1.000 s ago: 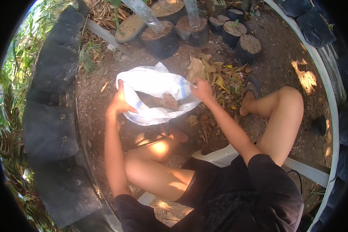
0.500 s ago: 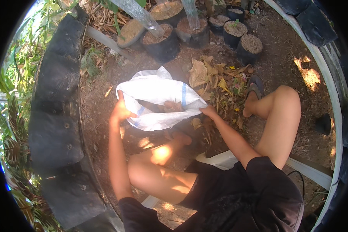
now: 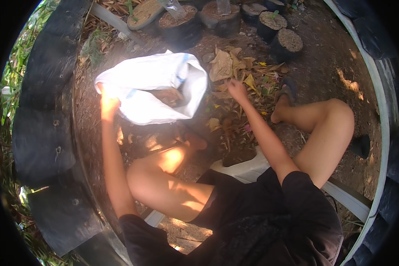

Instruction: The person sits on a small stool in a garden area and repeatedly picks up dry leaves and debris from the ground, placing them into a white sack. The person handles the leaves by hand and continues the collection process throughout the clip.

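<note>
With the step seemingly holding the white sack point(image 3: 146, 73) open, the left hand point(image 3: 108, 103) grips its edge, mouth gaping rightward of those fingers, while the right hand point(image 3: 237, 90), curled around nothing discernible, calls for careful placement beside dry leaves point(image 3: 222, 66) just beyond its fingertips.

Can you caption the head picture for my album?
Left hand grips a white sack; right hand is by dry leaves.

Dappled sunlight — washed-out glare on the white sack point(image 3: 146, 79) — bowed, blackened edges

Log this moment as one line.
left hand: holds white sack; right hand: by dry leaves, apart from sack; sack: open, brown contents visible
</note>
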The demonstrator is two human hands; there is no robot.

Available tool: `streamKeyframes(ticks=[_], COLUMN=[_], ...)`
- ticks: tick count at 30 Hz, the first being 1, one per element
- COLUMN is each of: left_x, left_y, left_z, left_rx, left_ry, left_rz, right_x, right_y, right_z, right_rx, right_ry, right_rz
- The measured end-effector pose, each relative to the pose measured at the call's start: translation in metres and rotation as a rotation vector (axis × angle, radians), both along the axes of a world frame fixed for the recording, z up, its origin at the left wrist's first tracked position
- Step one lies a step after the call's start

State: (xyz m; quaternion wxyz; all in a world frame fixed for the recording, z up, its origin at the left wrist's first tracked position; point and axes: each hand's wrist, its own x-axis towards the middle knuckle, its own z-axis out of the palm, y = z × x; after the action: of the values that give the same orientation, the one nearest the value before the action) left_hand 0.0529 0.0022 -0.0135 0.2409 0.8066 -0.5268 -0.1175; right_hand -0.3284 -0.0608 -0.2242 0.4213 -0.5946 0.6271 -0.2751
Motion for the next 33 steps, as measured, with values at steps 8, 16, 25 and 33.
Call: streamKeyframes(ticks=[8,16,25,33], left_x=[-0.036,-0.047,-0.038,-0.044], left_y=[-0.003,-0.010,-0.001,-0.005], left_z=[0.005,0.004,0.000,0.005], left_rx=[0.510,0.592,0.533,0.586], left_ry=[0.224,0.288,0.298,0.258], left_rz=[-0.286,-0.293,-0.331,-0.319], right_x=[0.009,0.031,0.016,-0.009], right_y=[0.109,0.157,0.122,-0.012], right_z=[-0.083,-0.103,-0.107,0.015], right_rx=[0.210,-0.080,0.305,0.549], right_ry=[0.744,1.138,0.748,-0.101], right_rz=[0.492,0.762,0.593,1.069])
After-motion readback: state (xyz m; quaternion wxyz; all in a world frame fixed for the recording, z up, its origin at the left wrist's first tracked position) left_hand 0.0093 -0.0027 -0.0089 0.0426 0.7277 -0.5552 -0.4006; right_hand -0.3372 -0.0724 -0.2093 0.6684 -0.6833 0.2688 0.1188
